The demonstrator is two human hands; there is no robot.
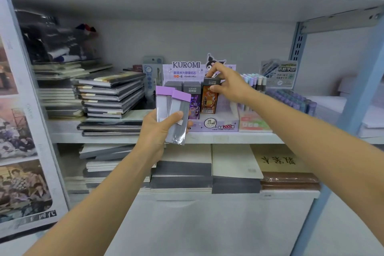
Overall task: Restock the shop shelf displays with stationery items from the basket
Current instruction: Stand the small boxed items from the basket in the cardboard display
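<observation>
A purple Kuromi display box (220,125) of pencil leads stands on the middle shelf (228,137). My right hand (228,83) pinches the dark top of an orange lead pack (208,100), held upright in the box beside a purple pack (194,104). My left hand (160,129) grips two flat packs with purple caps (176,114) in front of the box's left end. The basket is out of view.
Stacks of notebooks (110,95) fill the shelf to the left of the box. Displays of pens and correction tapes (278,87) stand to its right. More notebooks and paper pads (234,162) lie on the shelf below. A blue shelf post (297,43) rises at the right.
</observation>
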